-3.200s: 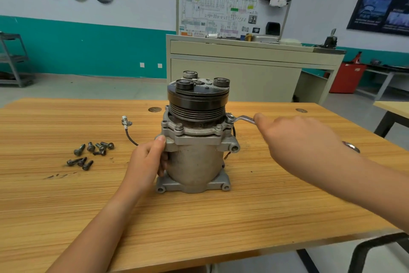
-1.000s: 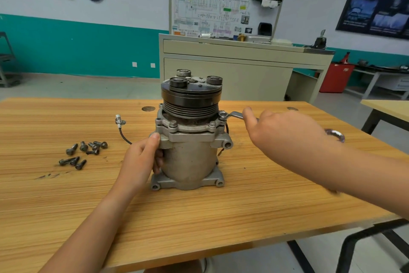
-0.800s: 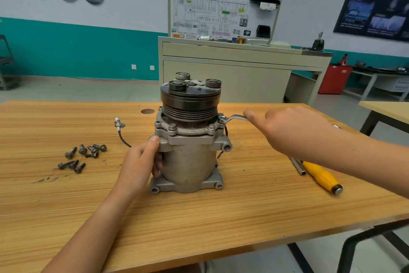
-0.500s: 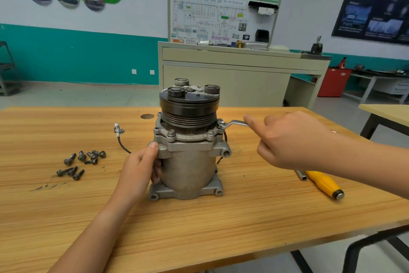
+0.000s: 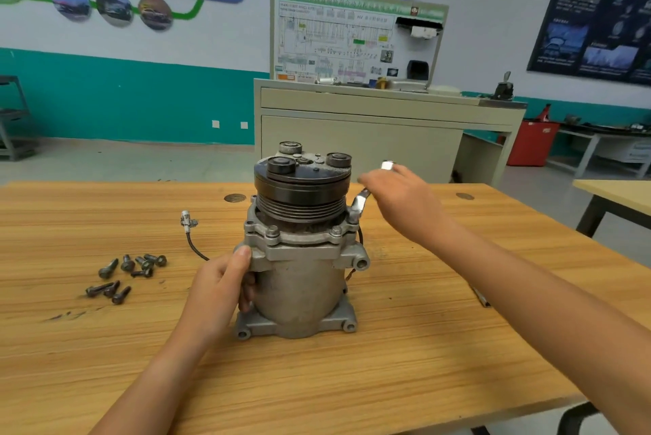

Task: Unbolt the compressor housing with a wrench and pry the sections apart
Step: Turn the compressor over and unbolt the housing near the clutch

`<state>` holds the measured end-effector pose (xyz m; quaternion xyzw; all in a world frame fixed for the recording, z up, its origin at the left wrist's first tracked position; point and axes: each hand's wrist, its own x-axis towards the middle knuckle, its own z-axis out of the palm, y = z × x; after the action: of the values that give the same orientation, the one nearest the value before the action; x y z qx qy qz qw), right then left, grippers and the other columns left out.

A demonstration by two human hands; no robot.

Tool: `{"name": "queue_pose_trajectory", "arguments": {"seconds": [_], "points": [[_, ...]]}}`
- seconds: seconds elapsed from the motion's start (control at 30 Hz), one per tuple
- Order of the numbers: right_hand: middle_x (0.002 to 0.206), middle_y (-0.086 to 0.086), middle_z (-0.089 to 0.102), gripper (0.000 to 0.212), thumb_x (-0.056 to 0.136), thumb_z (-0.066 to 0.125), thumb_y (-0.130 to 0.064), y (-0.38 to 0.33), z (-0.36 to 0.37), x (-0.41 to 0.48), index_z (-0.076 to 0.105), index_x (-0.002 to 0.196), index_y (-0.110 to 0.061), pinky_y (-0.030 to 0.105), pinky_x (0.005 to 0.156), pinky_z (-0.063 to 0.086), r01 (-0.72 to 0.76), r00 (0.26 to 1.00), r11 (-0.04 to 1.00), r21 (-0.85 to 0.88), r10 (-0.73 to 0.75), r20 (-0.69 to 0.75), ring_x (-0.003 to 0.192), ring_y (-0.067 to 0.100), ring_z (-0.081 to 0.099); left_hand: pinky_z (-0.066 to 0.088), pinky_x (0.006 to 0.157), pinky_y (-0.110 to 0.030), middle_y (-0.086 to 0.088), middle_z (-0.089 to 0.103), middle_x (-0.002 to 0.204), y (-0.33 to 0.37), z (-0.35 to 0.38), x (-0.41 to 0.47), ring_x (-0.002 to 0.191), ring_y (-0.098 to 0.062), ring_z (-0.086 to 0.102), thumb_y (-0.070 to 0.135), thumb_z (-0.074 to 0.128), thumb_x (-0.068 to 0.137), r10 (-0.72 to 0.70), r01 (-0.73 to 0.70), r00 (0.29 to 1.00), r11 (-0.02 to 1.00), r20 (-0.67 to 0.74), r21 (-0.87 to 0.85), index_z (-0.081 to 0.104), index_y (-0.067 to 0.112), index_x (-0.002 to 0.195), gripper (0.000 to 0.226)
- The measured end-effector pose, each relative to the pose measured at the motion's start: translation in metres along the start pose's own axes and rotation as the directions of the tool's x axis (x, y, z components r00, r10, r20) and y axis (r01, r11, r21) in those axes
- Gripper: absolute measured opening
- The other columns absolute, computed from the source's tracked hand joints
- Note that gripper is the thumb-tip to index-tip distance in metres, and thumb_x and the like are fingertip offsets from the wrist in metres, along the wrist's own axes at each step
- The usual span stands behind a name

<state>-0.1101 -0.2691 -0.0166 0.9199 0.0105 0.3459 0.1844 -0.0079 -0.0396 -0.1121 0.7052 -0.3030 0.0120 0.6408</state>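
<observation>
1. While my left hand (image 5: pixel 218 288) wraps the left flank of the compressor (image 5: pixel 299 286), thumb up against the flange (image 5: pixel 303 248) and fingers curled round the body, I read it as a brace: it stops the casting turning on the table (image 5: pixel 387 381) under wrench load.
2. My right hand (image 5: pixel 405 204) is closed round the shank of the wrench (image 5: pixel 359 204). Blur hides exactly how the fingers lie, but the tool's free end pokes out past them.
3. From that hand the wrench slants steeply down to the flange's right rear, just beside the grooved pulley (image 5: pixel 301 204). Whether it is seated on a bolt head I cannot tell.
4. The compressor stands upright mid-table, pulley uppermost. Two flange bolts (image 5: pixel 272 232) show at the front, so I judge unbolting unfinished and prying not yet due.
5. Off to the left, loose bolts (image 5: pixel 123 276) lie well apart from the work, out of my swing. The connector lead (image 5: pixel 188 223) trails that way too, and a tool's metal shaft (image 5: pixel 481 297) peeks out beside my right forearm.
</observation>
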Motion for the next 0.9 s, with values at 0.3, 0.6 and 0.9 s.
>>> {"name": "queue_pose_trajectory", "arguments": {"seconds": [0.3, 0.6, 0.9], "points": [[0.054, -0.008, 0.043, 0.048, 0.094, 0.028, -0.03, -0.018, -0.063, -0.06, 0.028, 0.141, -0.024, 0.026, 0.04, 0.031, -0.23, 0.941, 0.973, 0.005, 0.221, 0.257, 0.046, 0.016, 0.044, 0.036, 0.041, -0.014, -0.002, 0.051, 0.04, 0.002, 0.001, -0.001, 0.037, -0.005, 0.046, 0.021, 0.034, 0.1, -0.015, 0.015, 1.0, 1.0, -0.012, 0.001, 0.048, 0.004, 0.053, 0.052], [0.058, -0.005, 0.039, 0.052, 0.092, 0.037, -0.008, -0.039, -0.076, -0.043, 0.02, 0.138, -0.025, 0.026, 0.039, 0.023, -0.186, 0.86, 0.957, -0.224, 0.269, 0.434, 0.049, 0.012, 0.036, 0.036, 0.042, -0.015, -0.002, 0.051, 0.041, 0.005, 0.002, -0.004, 0.037, -0.005, 0.046, 0.022, 0.034, 0.101, -0.018, 0.018, 1.0, 1.0, -0.018, -0.008, 0.049, 0.002, 0.054, 0.053], [0.057, -0.004, 0.033, 0.044, 0.091, 0.037, -0.005, -0.047, -0.086, -0.031, 0.032, 0.133, -0.015, 0.025, 0.037, 0.018, -0.081, 0.84, 0.944, -0.319, 0.237, 0.488, 0.045, 0.011, 0.03, 0.036, 0.042, -0.015, -0.003, 0.051, 0.04, 0.003, 0.002, -0.002, 0.036, -0.006, 0.046, 0.022, 0.034, 0.1, -0.012, 0.012, 1.0, 1.0, -0.018, -0.012, 0.049, 0.001, 0.054, 0.052]]}}
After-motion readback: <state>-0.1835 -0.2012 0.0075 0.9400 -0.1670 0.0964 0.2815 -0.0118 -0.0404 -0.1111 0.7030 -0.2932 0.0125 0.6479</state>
